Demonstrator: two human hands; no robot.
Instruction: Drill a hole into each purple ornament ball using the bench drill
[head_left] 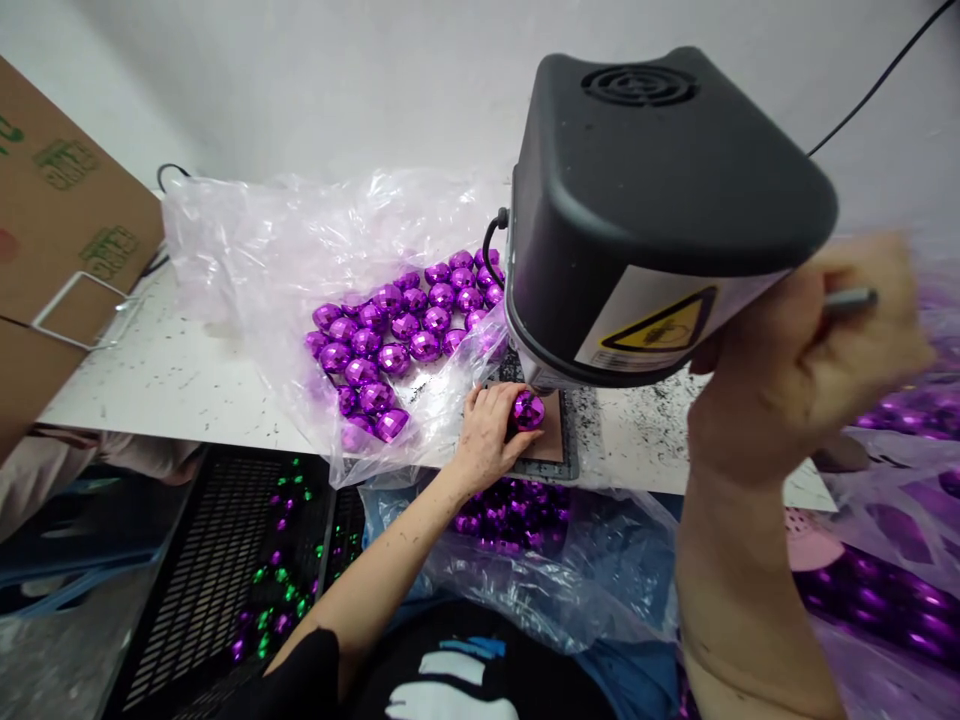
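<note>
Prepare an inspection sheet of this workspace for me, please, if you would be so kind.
Surface: white tabletop, scattered with dark specks.
Job's things: purple ball near the underside of a black machine; more purple balls at the machine's far-left side.
Clutter: rumpled clear plastic around those balls; cardboard box at left.
Hands: left hand holds the single ball; right hand, blurred, grips a grey rod.
Cables: black cable at upper right.
Surroundings: pale wall; black crate below the tabletop.
</note>
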